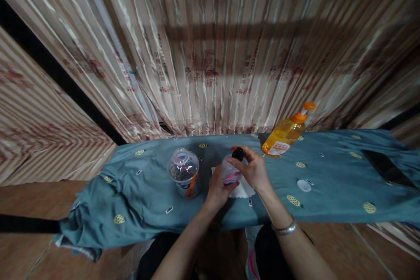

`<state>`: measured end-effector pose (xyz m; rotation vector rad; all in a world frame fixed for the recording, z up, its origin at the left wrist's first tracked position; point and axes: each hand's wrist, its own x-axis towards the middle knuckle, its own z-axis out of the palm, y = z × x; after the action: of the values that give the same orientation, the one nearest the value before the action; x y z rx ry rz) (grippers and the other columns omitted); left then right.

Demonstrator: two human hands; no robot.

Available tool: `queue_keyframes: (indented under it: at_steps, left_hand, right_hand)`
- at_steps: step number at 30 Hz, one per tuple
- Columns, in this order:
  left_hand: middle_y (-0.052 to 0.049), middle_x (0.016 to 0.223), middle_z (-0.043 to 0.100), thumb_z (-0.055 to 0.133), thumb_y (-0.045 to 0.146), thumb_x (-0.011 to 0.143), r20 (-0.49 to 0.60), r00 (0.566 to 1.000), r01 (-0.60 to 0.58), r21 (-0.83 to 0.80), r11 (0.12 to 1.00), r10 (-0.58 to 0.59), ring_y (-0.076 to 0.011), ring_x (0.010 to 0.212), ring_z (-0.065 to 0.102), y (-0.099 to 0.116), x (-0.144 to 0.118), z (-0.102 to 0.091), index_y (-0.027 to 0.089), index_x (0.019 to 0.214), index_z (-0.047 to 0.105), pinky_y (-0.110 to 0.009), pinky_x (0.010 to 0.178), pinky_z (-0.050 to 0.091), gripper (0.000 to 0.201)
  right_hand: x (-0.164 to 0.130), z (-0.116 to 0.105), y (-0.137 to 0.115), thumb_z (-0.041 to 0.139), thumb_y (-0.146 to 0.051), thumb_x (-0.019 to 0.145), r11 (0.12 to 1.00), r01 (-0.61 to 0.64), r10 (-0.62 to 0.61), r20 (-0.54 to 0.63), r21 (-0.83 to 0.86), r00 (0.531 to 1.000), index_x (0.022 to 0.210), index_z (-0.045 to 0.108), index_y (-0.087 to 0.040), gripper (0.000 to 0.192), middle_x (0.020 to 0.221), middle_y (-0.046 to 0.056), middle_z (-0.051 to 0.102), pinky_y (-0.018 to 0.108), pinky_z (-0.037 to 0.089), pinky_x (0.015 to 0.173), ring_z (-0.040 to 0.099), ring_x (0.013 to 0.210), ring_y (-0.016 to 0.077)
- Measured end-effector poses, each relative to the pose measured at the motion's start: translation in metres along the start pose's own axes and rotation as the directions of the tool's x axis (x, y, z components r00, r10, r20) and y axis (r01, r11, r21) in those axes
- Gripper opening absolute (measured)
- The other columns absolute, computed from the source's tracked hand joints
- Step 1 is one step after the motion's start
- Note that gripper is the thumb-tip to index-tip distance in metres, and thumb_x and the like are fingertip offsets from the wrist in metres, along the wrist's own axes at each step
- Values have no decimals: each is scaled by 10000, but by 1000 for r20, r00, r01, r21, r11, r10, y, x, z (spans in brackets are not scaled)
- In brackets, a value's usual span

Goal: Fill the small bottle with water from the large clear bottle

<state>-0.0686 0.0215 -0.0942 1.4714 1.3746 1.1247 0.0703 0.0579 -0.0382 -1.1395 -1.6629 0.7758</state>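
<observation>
Between my hands is a small clear bottle [229, 170] with a black cap [238, 154] and some pink on its side. The fingers of my left hand [217, 189] wrap round its lower body. At the top, my right hand [255, 169] closes its fingers and thumb round the black cap. Beneath the bottle a white cloth or paper with a wavy edge [244, 189] lies on the table, partly covered by my hands. A clear plastic jar [185, 175] with an orange and dark label stands left of my left hand, its narrow mouth uncovered.
An orange pump bottle [284, 135] stands beyond my right hand. Further right, a small white disc [304, 185] and a dark phone [389, 168] lie on the teal patterned tablecloth [331, 201]. A striped curtain [210, 52] hangs directly behind the table.
</observation>
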Motion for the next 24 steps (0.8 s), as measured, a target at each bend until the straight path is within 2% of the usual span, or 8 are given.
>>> queue_keyframes:
  at_steps: [4, 8, 17, 20, 24]
  left_hand:
    - [-40, 1088, 685, 793, 250, 673, 5, 1000, 7, 43, 999, -7, -293, 1058, 644, -3, 0, 0, 236, 1112, 603, -413, 960, 505, 478]
    - [-58, 1163, 680, 780, 249, 696, 7, 1000, -24, 47, 999, 24, -290, 1120, 632, -5, 0, -2, 223, 1169, 585, -419, 1006, 492, 512]
    - [-56, 1161, 695, 767, 229, 715, 120, 993, -15, 52, 999, 9, -269, 1089, 651, 0, -2, -12, 202, 1189, 587, -421, 999, 506, 508]
    - [-35, 1140, 709, 772, 233, 716, 165, 986, 9, -2, 1000, -9, -258, 1072, 662, 2, -3, -15, 220, 1201, 584, -400, 973, 524, 521]
    - [-36, 1168, 706, 775, 209, 704, 139, 990, 23, 1, 1000, -23, -260, 1085, 661, 4, -4, -14, 220, 1217, 576, -410, 999, 515, 550]
  right_hand:
    - [0, -3, -9, 641, -414, 929, 999, 31, -33, 88, 30, 996, 1157, 636, -170, 334, 1160, 72, 653, 431, 535, 899, 644, 1023, 202]
    - [5, -12, -15, 645, -412, 927, 993, 72, -90, 210, 90, 974, 1152, 643, -168, 332, 1190, 78, 652, 458, 520, 940, 639, 1070, 213]
    - [9, -23, -16, 652, -408, 923, 977, 77, -145, 353, 198, 924, 1154, 647, -171, 331, 1216, 82, 648, 471, 510, 964, 631, 1108, 224]
    - [8, -22, -15, 641, -407, 931, 976, 72, -139, 329, 207, 934, 1165, 643, -171, 332, 1195, 79, 654, 451, 528, 932, 643, 1068, 213]
    - [5, -17, -8, 650, -392, 925, 980, 87, -118, 175, 178, 977, 1223, 614, -182, 366, 1258, 88, 620, 474, 508, 962, 616, 1126, 232]
